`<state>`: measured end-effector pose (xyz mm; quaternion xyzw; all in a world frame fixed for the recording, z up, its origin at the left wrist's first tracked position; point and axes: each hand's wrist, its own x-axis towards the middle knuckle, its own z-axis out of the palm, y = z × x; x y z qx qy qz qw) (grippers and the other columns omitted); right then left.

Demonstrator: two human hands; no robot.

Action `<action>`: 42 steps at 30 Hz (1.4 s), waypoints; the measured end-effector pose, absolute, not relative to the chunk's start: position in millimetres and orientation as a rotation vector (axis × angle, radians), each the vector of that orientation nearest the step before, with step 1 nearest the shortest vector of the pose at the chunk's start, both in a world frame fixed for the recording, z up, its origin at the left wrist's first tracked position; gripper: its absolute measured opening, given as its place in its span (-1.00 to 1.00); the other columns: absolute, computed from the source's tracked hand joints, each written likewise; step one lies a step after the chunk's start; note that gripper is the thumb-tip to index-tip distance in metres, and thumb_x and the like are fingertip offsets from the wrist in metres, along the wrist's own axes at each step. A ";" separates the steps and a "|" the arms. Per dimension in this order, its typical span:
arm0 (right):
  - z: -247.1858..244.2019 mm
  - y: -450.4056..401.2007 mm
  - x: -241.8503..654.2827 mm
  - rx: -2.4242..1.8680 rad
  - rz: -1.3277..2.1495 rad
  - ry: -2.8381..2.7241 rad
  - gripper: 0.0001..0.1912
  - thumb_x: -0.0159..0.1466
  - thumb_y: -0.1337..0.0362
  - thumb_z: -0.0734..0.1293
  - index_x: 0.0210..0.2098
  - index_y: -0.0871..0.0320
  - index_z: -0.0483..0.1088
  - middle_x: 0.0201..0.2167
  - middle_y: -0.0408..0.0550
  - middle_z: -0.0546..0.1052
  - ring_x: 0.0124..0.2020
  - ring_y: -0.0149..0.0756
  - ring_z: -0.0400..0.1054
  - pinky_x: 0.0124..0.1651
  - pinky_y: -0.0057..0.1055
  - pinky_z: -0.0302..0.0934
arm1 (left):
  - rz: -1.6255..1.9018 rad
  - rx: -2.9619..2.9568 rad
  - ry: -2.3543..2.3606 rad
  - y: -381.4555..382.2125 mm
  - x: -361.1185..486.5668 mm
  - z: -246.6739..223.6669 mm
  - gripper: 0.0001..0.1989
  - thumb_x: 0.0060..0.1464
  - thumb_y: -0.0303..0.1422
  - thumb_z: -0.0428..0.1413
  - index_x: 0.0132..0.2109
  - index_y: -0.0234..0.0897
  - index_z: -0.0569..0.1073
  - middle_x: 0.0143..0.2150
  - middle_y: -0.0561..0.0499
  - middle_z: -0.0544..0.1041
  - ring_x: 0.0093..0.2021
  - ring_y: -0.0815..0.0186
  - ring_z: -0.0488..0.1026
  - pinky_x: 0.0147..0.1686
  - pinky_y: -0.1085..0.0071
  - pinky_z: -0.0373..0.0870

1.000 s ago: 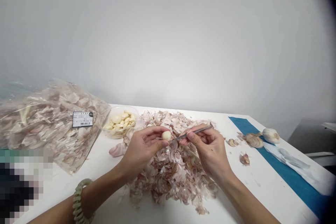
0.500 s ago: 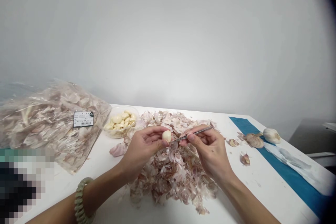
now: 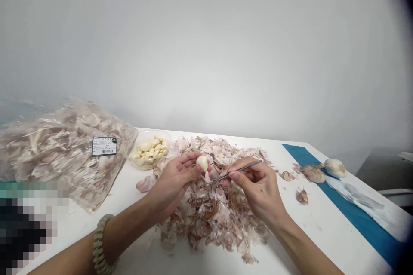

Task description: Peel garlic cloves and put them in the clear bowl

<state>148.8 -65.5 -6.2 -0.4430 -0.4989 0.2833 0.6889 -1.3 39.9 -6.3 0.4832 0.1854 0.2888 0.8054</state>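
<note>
one clear plastic bag of papery garlic skins [image 3: 54, 150] lies left of a round clear bowl [image 3: 146, 165] of peeled cloves. above pinkish skins [image 3: 219, 223], the left hand [image 3: 171, 180] pinches a smooth cream garlic clove [image 3: 202, 163]; the right hand [image 3: 263, 189] holds a slim metal tool [image 3: 240, 170], tip just below it. a shallow tip, angled off the fingers, would likely spare the flesh.

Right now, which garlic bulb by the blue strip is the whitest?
The round white bulb at the far right. The brown-skinned bulb just left of it looks darker and papery.
</note>
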 end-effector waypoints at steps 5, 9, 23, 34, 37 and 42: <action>-5.6 -65.8 148.7 -0.994 0.628 -1.135 -0.97 0.12 0.32 0.41 -0.41 0.13 0.47 -0.44 -0.07 0.57 -0.46 -0.32 0.50 -0.41 -0.40 0.46 | 0.608 1.020 0.357 40.9 0.2 -6.1 -0.72 0.09 -0.38 0.16 -0.04 -0.35 0.39 -0.26 -0.05 0.55 -0.22 0.40 0.47 -0.10 0.49 0.36; -5.6 -66.6 148.5 -1.015 0.619 -1.155 -0.96 0.13 0.31 0.40 -0.40 0.14 0.46 -0.46 -0.07 0.57 -0.46 -0.31 0.50 -0.45 -0.41 0.43 | 0.606 0.982 0.346 42.1 0.4 -6.1 -0.77 0.11 -0.39 0.13 -0.08 -0.37 0.43 -0.27 -0.03 0.53 -0.22 0.41 0.46 -0.08 0.47 0.36; -1.6 -62.5 153.4 -1.208 0.419 -1.023 -0.83 0.12 0.20 0.41 -0.38 0.18 0.44 -0.52 -0.07 0.55 -0.47 -0.33 0.49 -0.36 -0.40 0.43 | 0.652 0.911 0.410 44.6 1.4 -6.1 -0.79 0.10 -0.38 0.14 -0.10 -0.32 0.45 -0.29 0.01 0.54 -0.23 0.42 0.49 -0.07 0.47 0.42; 1.1 -57.1 151.6 -1.414 0.454 -0.936 -0.73 0.11 0.12 0.40 -0.34 0.21 0.43 -0.46 -0.01 0.58 -0.44 -0.28 0.50 -0.34 -0.39 0.41 | 0.709 0.979 0.499 40.6 1.7 -3.9 -0.64 -0.18 -0.44 0.34 -0.17 -0.30 0.48 -0.29 0.00 0.56 -0.25 0.41 0.48 -0.15 0.49 0.42; -1.1 -56.3 153.4 -1.445 0.372 -0.959 -0.74 0.12 0.12 0.39 -0.34 0.21 0.44 -0.46 -0.01 0.58 -0.41 -0.27 0.50 -0.33 -0.38 0.40 | 0.706 0.989 0.478 39.6 0.7 -3.2 -0.66 -0.18 -0.45 0.33 -0.18 -0.28 0.49 -0.30 0.04 0.57 -0.23 0.42 0.48 -0.12 0.49 0.40; -3.8 -58.4 152.4 -1.443 0.101 -1.009 -0.83 0.15 0.19 0.38 -0.34 0.16 0.48 -0.38 -0.04 0.58 -0.35 -0.28 0.50 -0.27 -0.35 0.41 | 0.701 1.043 0.499 39.7 0.4 -3.7 -0.65 -0.20 -0.45 0.34 -0.19 -0.28 0.49 -0.27 0.04 0.58 -0.21 0.42 0.48 -0.12 0.50 0.38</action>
